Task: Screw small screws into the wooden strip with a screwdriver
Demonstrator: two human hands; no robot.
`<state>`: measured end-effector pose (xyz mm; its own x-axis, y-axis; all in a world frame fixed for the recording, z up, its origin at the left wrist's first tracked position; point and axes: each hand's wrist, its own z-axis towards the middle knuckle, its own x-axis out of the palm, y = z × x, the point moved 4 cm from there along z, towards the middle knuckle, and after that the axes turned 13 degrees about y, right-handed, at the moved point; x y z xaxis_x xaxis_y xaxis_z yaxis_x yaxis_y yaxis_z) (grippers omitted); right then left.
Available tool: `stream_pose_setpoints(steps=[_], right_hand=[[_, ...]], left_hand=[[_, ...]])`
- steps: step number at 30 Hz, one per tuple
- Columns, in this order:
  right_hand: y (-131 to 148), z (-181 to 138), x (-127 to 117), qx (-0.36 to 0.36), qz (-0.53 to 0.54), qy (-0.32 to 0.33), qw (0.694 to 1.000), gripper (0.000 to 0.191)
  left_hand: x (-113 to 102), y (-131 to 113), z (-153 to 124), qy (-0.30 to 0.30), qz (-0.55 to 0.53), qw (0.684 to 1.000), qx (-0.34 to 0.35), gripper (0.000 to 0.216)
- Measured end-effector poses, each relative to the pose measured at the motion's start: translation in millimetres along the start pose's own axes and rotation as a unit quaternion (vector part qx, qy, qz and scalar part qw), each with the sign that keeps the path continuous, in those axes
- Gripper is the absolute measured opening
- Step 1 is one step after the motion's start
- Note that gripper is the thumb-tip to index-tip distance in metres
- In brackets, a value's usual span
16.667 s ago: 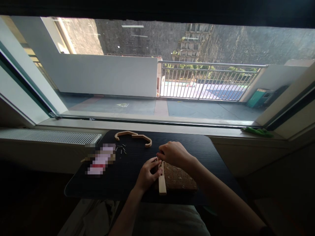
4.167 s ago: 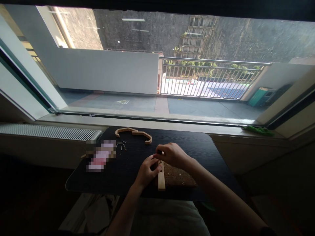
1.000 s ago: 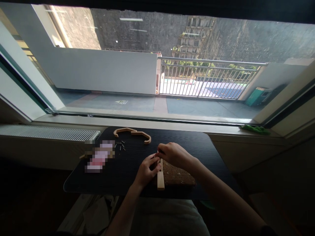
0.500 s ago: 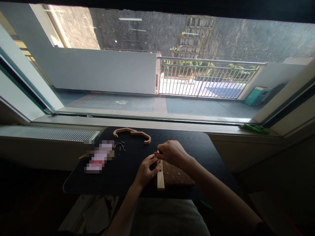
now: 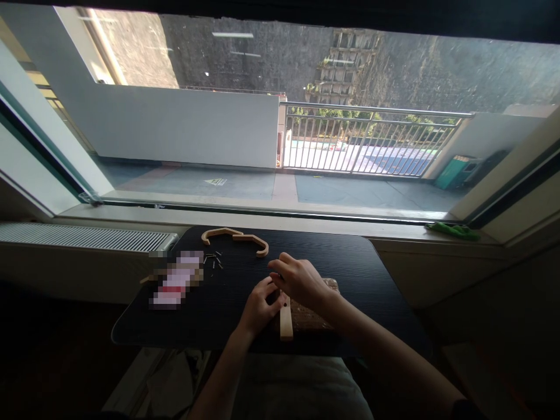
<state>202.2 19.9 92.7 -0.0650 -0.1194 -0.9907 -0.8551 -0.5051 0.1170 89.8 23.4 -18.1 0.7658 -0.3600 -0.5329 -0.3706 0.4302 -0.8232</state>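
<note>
Under my left hand (image 5: 259, 306) is a pale wooden strip (image 5: 286, 325), gripped near its middle between thumb and fingers. A dark hole shows in the strip beside my thumb. My right hand (image 5: 301, 281) is over the strip's far end, its fingers bent and close to my left fingertips; anything small between them is too dark to make out. The strip lies along the left edge of a brown, textured block (image 5: 306, 319), partly covered by my right hand and forearm.
Two curved wooden pieces (image 5: 254, 238) lie at the back of the black table (image 5: 196, 326). Several small metal screws or pins (image 5: 214, 258) are scattered at the left, beside a blurred pinkish packet (image 5: 178, 280). Beyond the table are a windowsill (image 5: 306, 223), a radiator (image 5: 87, 236) and a green cloth (image 5: 452, 231).
My right hand has turned and shifted slightly left and down, its fingers loosening from a tight fist. More of the block's far edge shows. My left hand stays on the strip.
</note>
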Motion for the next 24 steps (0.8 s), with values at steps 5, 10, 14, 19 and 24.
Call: stream_pose_setpoints(steps=[5,10,14,19,24], right_hand=[[-8.4,5.7,4.8,-0.018,-0.029,-0.005,0.999,0.020],[-13.1,5.1,5.3,-0.008,-0.027,-0.007,1.000,0.032],[-9.9,4.4,3.2,0.028,-0.019,0.008,0.999,0.033],[-7.6,4.7,-2.3,0.073,-0.011,0.025,0.997,0.028],[-7.7,-1.9,-7.8,0.068,-0.009,0.028,0.997,0.016]], left_hand=[[0.1,-0.8,-0.3,0.000,0.002,1.000,-0.001,0.018],[1.4,2.6,-1.0,0.001,0.006,1.000,-0.008,0.019],[1.7,4.9,-0.9,-0.003,0.010,1.000,-0.006,0.020],[1.5,5.3,-1.0,-0.007,0.009,1.000,0.000,0.020],[1.4,4.7,-0.8,0.001,0.001,1.000,-0.005,0.022]])
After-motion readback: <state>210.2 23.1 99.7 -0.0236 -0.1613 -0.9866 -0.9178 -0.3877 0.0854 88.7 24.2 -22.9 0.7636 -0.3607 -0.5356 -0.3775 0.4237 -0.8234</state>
